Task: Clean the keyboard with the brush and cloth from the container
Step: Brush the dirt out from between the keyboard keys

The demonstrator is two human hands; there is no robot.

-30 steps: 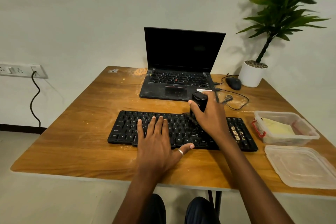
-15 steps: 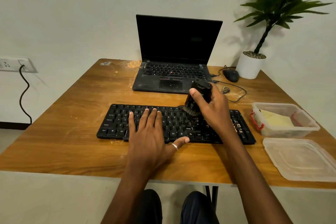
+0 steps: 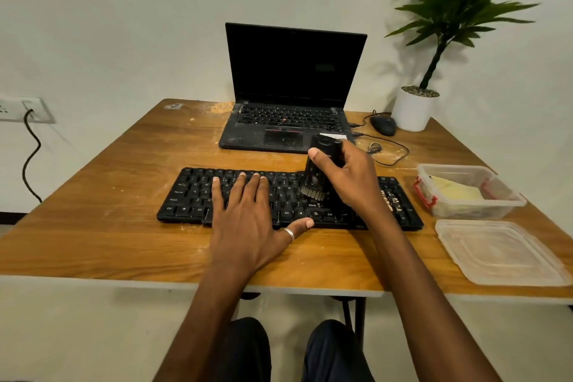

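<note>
While the right hand (image 3: 350, 183) grips the brush (image 3: 313, 178), the keyboard (image 3: 192, 195) reads Ctrl, Alt.

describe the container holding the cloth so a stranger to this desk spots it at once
On the wooden table, look just past the right end of the black keyboard. The container is a clear open tub with red clips and a yellow cloth inside; the flat clear lid beside it, nearer the person, has neither.

An open laptop (image 3: 291, 71), a mouse (image 3: 384, 125) and a potted plant (image 3: 415, 110) stand on the wooden table (image 3: 108, 195).
</note>
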